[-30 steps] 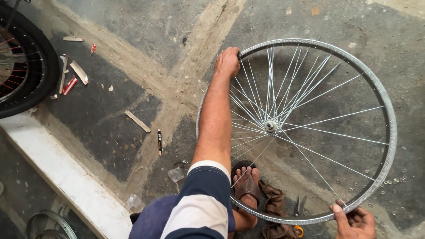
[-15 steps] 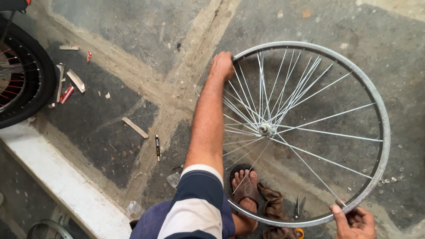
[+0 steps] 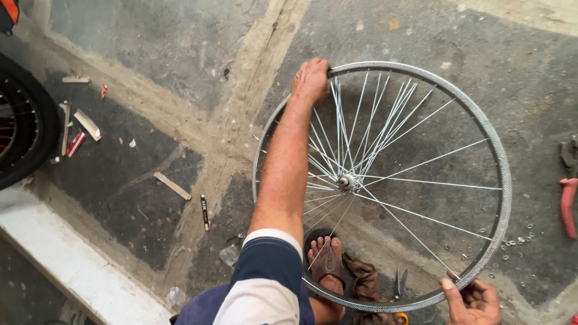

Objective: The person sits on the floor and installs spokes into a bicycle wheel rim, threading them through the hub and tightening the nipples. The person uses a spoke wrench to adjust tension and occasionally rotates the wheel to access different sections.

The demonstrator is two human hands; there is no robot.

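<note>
A rough, patched concrete floor [image 3: 150, 36] of grey slabs and sandy seams fills the view. Over it stands a bare metal bicycle rim [image 3: 503, 180], round and dimpled, its thin wire spokes [image 3: 421, 162] crossing to a small hub [image 3: 345, 180]. At the left edge curves a black rubber tyre [image 3: 36, 114]. The left hand [image 3: 311, 78] is curled over the rim's far edge, fingers wrapped on the metal. The right hand [image 3: 475, 301] pinches the near edge, though its fingers are partly cut off by the frame. A brown sandal [image 3: 327, 265] sits under the spokes, red-handled pliers [image 3: 567, 204] lie at right, and small washers [image 3: 518, 241], probably metal, are scattered nearby.
</note>
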